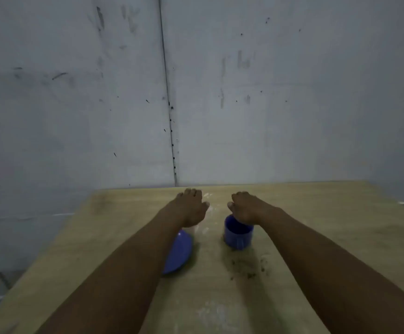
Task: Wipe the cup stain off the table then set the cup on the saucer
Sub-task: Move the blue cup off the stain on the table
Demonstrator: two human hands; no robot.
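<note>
A blue cup (237, 235) stands upright on the wooden table (316, 237), right of centre. My right hand (248, 208) hovers palm down just beyond and above it; the wrist covers the cup's far rim, and the fingers hold nothing. A blue saucer (180, 251) lies to the left of the cup, half hidden under my left forearm. Beyond the saucer my left hand (191, 208) is stretched out palm down, empty, with the thumb out to the side. A dark, speckled stain (249, 268) marks the table in front of the cup. No cloth is visible.
A scuffed grey wall (196, 92) rises directly behind the table's far edge. The table's left edge (51, 249) runs diagonally, with floor beyond it. Pale smears (210, 312) show on the wood near me and between my hands.
</note>
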